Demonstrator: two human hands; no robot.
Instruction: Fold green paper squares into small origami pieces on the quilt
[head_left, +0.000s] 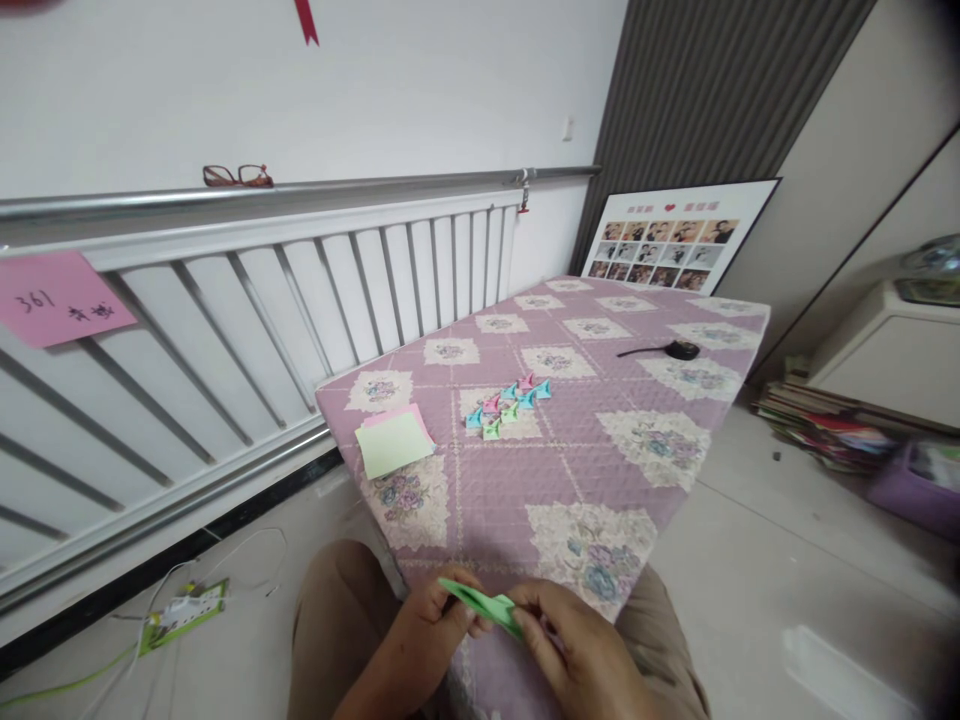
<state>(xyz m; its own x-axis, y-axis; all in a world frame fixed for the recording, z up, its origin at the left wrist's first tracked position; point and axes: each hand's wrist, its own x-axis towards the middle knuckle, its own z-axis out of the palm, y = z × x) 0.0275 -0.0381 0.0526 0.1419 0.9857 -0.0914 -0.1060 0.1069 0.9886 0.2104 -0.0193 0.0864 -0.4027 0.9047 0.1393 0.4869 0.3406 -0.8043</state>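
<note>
Nearest, above the lap and the close end of the table, both hands grasped one folded piece of green paper (480, 603). The left hand (431, 630) gripped its left part, and the right hand (570, 640) pinched its right end between thumb and fingers. No writing could be made out on it.

Under and beyond them spread a mauve tablecloth (517, 490) with pale floral squares. Toward its left edge lay a stack of paper sheets (391, 445), pale green on top with pink showing beneath; the top sheet's face bore no visible writing. Just to the right, near the table's middle, small folded paper pieces (509, 412) in blue, pink and green stood close together. Farther off, to the right, rested a black object (681, 350) with a thin dark strip running left from it; no label was legible.

On the left, a pink note (64, 298) on the white radiator (360, 290) read "361" in handwriting, above characters too unclear to read surely. Glasses (238, 177) sat along the pipe above. Beyond the table's far end leaned a photo board (675, 235), its heading a red heart between blurred, unreadable characters.
</note>
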